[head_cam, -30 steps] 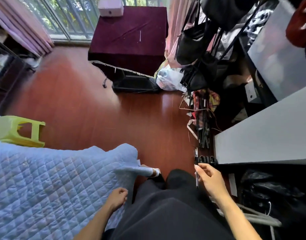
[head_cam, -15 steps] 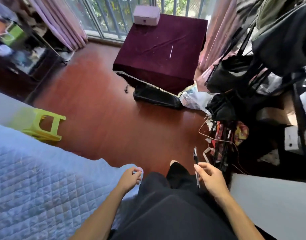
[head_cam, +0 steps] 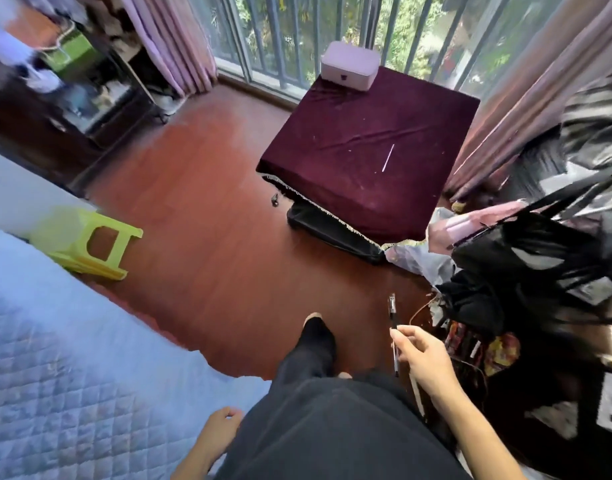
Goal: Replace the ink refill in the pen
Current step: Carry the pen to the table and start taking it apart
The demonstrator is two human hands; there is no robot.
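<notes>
My right hand [head_cam: 423, 358] holds a slim black pen [head_cam: 393, 320] upright between thumb and fingers, above the floor by my right leg. My left hand [head_cam: 219, 429] hangs loosely curled beside my left thigh with nothing in it. A thin white refill [head_cam: 388, 158] lies on the dark red cloth of the low table [head_cam: 335, 181] ahead, well out of reach of both hands.
A pale box [head_cam: 350, 65] sits at the table's far edge by the window. A blue quilted bed [head_cam: 62, 375] fills the left. A green stool [head_cam: 90, 242] stands beside it. Black bags and clutter [head_cam: 519, 271] crowd the right. Red wooden floor [head_cam: 211, 220] lies between.
The view has risen and turned toward the table and window. My right hand keeps the pen and has lifted; my left hand has come off the quilt's corner to my thigh.
</notes>
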